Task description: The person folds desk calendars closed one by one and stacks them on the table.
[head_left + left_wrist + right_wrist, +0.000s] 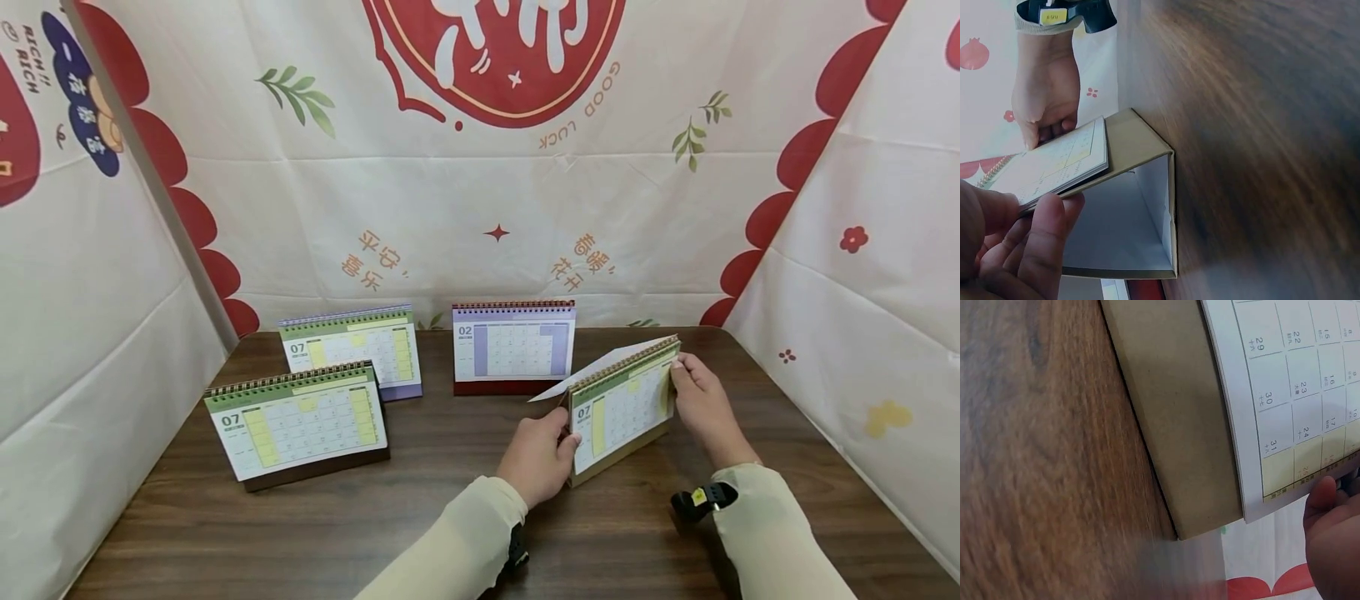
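Controller: Report the state of both hands.

Operator: My left hand (538, 457) pinches the near side edge of the desk calendar (622, 408) between thumb and fingers. My right hand (708, 412) grips the opposite side edge, thumb on the page face. The hands are apart, with the desk calendar between them.

Controller: Specify its condition.

Operator: The face shows 07, with green and yellow printing. The binding (622, 364) runs along the top, from above my left hand to above my right hand. A loose white page (596, 372) projects behind it, beyond the left hand. At the left wrist view I see the brown stand (1132, 137) from its end: folded and hollow. The stand is down at the table (337, 525); I cannot tell whether its whole edge bears on the wood.

Controller: List adjacent items.

Operator: The purple calendar (517, 350), marked 02, stands beyond my left hand, on a dark red base. Well to the left of that hand stands the front green calendar (303, 429); it partly covers the rear green calendar (393, 354). Both are marked 07. A black strap (718, 497) is on my right wrist.
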The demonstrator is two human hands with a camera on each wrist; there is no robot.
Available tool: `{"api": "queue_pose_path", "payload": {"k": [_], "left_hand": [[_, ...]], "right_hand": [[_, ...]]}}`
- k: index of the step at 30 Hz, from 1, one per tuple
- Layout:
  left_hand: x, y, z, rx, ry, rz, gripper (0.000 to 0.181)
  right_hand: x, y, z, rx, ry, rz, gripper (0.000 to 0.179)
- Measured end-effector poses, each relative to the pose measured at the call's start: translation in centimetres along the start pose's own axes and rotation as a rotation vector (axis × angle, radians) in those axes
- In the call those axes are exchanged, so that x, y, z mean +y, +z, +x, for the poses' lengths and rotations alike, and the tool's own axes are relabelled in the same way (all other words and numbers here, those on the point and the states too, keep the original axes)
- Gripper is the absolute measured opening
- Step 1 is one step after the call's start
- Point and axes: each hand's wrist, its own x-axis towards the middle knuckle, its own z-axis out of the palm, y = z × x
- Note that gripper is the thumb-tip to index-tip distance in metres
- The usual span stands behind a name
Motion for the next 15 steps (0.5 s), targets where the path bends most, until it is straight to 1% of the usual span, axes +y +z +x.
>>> {"api": "queue_pose_path", "payload": {"k": [6,11,15], "left_hand": [[0.29,0.34,-0.24,0.005,-0.001,-0.005,0.005],[0.21,0.54,-0.28,0.010,-0.001,-0.020,0.008],[0.18,0.44,-0.33,0.012,-0.006,-0.023,0.008]], "right_hand": [[0.62,0.37,0.32,0.006,0.041,0.030,0.049],[0.32,0.62,0.30,-0.015,0.090,0.081,0.051],[0.07,0.69,0.40,-0.038,0.122,0.111,0.053]]}}
